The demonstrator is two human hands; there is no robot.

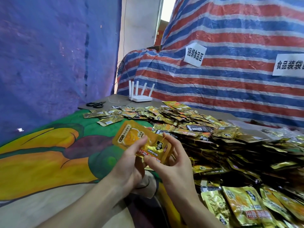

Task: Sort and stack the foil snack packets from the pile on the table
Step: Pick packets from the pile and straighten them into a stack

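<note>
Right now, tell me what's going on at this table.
A person is mid-sort: the left hand and right hand both grip a gold packet, held above the patterned cloth. A large unsorted pile covers the table to the right. Scissors and a white router sit at the far end.

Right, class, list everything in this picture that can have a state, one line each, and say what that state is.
Held packet: lifted off the table, printed side up.
Left hand: pinching the packet.
Right hand: pinching the same packet.
Pile of packets: loose and unsorted, spread across the table.
Scissors: lying flat on the table.
Router: standing, antennas up.
</note>
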